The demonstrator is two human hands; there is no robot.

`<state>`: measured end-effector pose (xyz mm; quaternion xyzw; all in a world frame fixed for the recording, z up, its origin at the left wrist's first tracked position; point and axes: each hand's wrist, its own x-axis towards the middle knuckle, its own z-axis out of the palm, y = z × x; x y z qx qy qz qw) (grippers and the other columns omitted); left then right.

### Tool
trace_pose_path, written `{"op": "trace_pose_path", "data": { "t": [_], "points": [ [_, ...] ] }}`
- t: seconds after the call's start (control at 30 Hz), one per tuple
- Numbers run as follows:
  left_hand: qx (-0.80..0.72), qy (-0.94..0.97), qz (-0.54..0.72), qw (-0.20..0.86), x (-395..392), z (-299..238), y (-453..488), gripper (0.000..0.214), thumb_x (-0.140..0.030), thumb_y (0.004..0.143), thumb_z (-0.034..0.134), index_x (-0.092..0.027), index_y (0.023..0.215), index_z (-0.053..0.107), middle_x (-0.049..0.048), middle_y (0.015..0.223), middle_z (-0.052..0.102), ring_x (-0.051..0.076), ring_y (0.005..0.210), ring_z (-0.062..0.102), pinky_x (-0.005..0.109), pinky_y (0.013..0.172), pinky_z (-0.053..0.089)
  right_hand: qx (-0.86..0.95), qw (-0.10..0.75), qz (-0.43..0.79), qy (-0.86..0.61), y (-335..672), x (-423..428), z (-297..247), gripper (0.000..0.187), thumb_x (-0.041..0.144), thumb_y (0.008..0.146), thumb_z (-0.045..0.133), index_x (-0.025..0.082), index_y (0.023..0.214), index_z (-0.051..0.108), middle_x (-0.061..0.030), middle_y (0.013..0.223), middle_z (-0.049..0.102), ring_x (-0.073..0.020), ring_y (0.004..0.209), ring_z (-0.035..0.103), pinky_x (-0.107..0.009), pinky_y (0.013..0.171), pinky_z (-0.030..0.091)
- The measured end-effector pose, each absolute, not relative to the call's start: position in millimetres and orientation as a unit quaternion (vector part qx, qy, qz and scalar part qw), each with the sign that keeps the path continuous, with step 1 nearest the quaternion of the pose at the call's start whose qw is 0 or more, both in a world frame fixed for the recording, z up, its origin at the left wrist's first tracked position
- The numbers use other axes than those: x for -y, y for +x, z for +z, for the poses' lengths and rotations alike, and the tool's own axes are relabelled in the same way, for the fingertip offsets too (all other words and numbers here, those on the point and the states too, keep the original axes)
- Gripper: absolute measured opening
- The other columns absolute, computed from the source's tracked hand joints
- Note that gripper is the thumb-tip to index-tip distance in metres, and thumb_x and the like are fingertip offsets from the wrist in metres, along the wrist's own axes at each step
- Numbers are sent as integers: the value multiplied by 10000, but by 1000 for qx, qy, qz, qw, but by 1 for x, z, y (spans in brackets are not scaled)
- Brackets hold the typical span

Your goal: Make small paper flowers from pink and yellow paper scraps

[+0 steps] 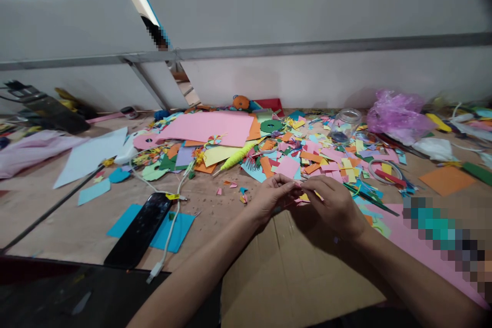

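Note:
My left hand (277,192) and my right hand (332,205) meet over the near edge of a heap of coloured paper scraps (326,159). Both hands are closed in a pinch, fingertips almost touching. Between them shows a small pink piece (298,185), partly hidden by the fingers; its exact shape is too small to make out. Under my forearms lies a brown cardboard sheet (284,271). Just beyond my left hand is a pink paper square (288,167). Dark tweezers (374,201) rest to the right of my right hand.
On the left lie a black phone (140,230) on blue paper and a white cable (175,225). A yellow-green pointed tool (238,156) sits before pink sheets (209,127). Behind the scraps stand a glass jar (346,125) and a purple plastic bag (397,115).

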<state>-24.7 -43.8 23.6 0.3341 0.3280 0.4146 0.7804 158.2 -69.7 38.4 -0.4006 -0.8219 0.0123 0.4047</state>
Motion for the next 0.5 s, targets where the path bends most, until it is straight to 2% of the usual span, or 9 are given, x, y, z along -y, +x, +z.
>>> {"op": "trace_pose_path", "data": {
  "t": [0.2, 0.5],
  "points": [
    [-332, 327, 419, 779, 44, 27, -24, 433, -378, 600, 918, -126, 789, 622, 52, 784, 728, 127, 722, 687, 247, 734, 530, 820, 412, 1, -396, 159, 69, 35, 189, 141, 959, 554, 201, 971, 733, -89, 913, 754, -212, 827, 703, -366, 742, 582],
    [-341, 322, 410, 782, 43, 23, -25, 440, -390, 607, 914, -126, 826, 639, 63, 804, 741, 130, 731, 697, 251, 745, 543, 827, 411, -12, -383, 160, 68, 37, 213, 123, 963, 536, 197, 988, 734, -93, 929, 748, -208, 827, 698, -355, 722, 580]
  ]
}}
